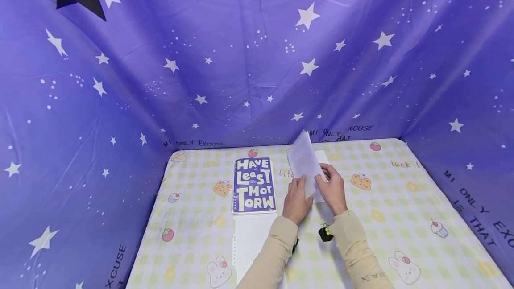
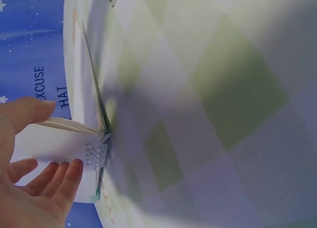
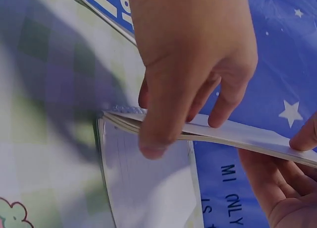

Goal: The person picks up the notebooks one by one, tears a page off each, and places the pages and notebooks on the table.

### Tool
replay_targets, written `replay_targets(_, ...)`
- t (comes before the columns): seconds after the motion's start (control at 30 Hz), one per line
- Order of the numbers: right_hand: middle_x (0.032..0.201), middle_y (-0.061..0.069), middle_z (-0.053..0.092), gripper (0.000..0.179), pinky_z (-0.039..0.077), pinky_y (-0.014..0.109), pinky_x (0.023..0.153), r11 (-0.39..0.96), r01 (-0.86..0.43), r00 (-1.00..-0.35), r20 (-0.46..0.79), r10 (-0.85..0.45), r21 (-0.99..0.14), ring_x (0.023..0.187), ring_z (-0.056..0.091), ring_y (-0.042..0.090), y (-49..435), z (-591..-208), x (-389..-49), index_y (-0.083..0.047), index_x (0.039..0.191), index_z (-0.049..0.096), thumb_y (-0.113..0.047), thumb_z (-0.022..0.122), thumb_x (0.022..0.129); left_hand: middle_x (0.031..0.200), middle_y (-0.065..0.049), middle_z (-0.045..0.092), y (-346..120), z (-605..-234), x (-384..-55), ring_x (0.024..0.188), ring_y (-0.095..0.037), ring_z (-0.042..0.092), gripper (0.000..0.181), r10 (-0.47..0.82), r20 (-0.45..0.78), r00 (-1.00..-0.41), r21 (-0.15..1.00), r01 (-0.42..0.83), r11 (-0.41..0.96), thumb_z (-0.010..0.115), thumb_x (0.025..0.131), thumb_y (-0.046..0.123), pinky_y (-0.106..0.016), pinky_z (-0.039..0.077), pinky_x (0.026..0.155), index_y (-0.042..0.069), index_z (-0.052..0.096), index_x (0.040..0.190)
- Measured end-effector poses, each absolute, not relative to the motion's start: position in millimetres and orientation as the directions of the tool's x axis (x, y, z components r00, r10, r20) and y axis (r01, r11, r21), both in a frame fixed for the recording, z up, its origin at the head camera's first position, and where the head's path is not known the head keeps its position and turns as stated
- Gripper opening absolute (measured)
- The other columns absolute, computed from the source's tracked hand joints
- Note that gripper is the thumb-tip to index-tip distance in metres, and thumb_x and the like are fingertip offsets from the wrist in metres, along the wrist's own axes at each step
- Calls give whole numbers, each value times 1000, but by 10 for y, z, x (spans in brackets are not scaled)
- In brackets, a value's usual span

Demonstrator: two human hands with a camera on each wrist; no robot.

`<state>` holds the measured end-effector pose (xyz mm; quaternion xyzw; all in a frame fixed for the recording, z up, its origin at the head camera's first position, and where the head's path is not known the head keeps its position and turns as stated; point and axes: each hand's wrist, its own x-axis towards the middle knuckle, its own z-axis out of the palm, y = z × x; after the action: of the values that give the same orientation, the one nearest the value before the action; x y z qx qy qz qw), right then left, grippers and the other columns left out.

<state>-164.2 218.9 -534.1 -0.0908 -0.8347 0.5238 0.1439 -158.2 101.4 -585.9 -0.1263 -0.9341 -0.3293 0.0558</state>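
I see the left hand [image 1: 297,200] and right hand [image 1: 333,189] both pinching pages [image 1: 302,157] of the open notebook [image 1: 321,157], maybe turning them, so a gentle flip seems needed next

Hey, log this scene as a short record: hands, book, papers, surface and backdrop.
Left hand: pinches raised pages
Right hand: grips the same raised pages
Open notebook: spiral-bound, on the table, pages lifted
Blue-covered book: cover up, white lettering, left of the hands
Lined sheet: holes along its left edge, partly hidden by left sleeve
Surface: checked tablecloth, cartoon prints
Backdrop: purple star-patterned curtain
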Motion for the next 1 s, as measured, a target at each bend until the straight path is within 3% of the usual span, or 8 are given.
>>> replay_targets(0.13, 118, 21, 69, 39, 50, 25, 91, 459, -36, -945, 180, 275, -887, 109, 65, 33, 2116, -5319, -1644, 1, 126, 61, -2, 57, 88, 129, -5, 56, 1001, -5824, -1583, 117, -21, 55, 71, 165, 193, -967, 634, 251, 731, 78, 83, 20, -31, 54, 91, 12, 46, 145)
replay_targets(0.37, 117, 18, 70, 38, 44, 8, 80, 458, -61, -953, 189, 238, -887, 106, 66, 29, 2000, -5311, -1649, -2, 126, 63, -3, 60, 88, 133, -6, 56, 966, -5779, -1591, 121, -22, 55, 71, 121, 187, -975, 691, 219, 689, 77, 83, 16, -34, 51, 100, 12, 45, 147)
replay_targets(0.47, 117, 17, 70, 38, 45, 7, 77, 455, -63, -960, 178, 216, -888, 106, 65, 28, 1959, -5314, -1648, -4, 127, 62, -4, 60, 89, 136, -8, 55, 937, -5779, -1583, 124, -24, 55, 73, 107, 179, -978, 715, 204, 668, 77, 82, 12, -35, 50, 103, 12, 44, 147)
replay_targets(0.57, 117, 17, 69, 38, 52, 13, 79, 458, -69, -967, 171, 187, -886, 108, 65, 29, 1921, -5322, -1639, -3, 128, 62, -5, 62, 89, 136, -10, 55, 904, -5777, -1575, 124, -25, 55, 75, 100, 181, -978, 729, 202, 654, 77, 81, 9, -35, 48, 105, 11, 43, 148)
replay_targets(0.77, 121, 21, 67, 40, 59, 39, 87, 475, -89, -979, 164, 120, -876, 112, 64, 35, 1841, -5358, -1625, -1, 130, 60, -4, 64, 90, 134, -11, 56, 824, -5752, -1567, 122, -25, 57, 78, 115, 244, -963, 732, 261, 629, 78, 81, 9, -35, 47, 107, 7, 40, 149)
replay_targets(1.0, 122, 20, 66, 39, 59, 37, 88, 474, -101, -986, 153, 73, -875, 113, 64, 33, 1763, -5379, -1596, -2, 131, 61, -5, 63, 92, 135, -13, 56, 753, -5730, -1535, 120, -26, 58, 82, 102, 263, -959, 748, 270, 606, 78, 77, 1, -35, 46, 108, 2, 38, 149)
